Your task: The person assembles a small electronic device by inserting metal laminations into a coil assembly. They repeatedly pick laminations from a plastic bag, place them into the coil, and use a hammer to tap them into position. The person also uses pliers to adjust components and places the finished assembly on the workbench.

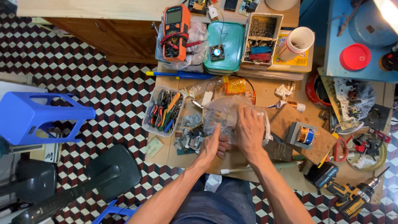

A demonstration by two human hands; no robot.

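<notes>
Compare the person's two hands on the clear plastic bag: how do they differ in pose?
The right hand lies flat on top of the plastic bag, fingers spread; the left hand grips the bag's near edge from the side, fingers curled. The right reaches farther across the table. Both touch the bag.

Contents of the clear plastic bag (224, 112) not readable through crinkled film, some grey metal bits at most. Left hand (213, 145) fingertips hidden under the bag edge; right hand (250, 130) palm hidden, only its back shows, grip unclear. Cordless drill (352, 197) cut by bottom edge. Blue stool (37, 116) cut at left edge. Tools in the clear tray (163, 110) overlapping, too small to sort. Meter (176, 31) screen unreadable.
</notes>
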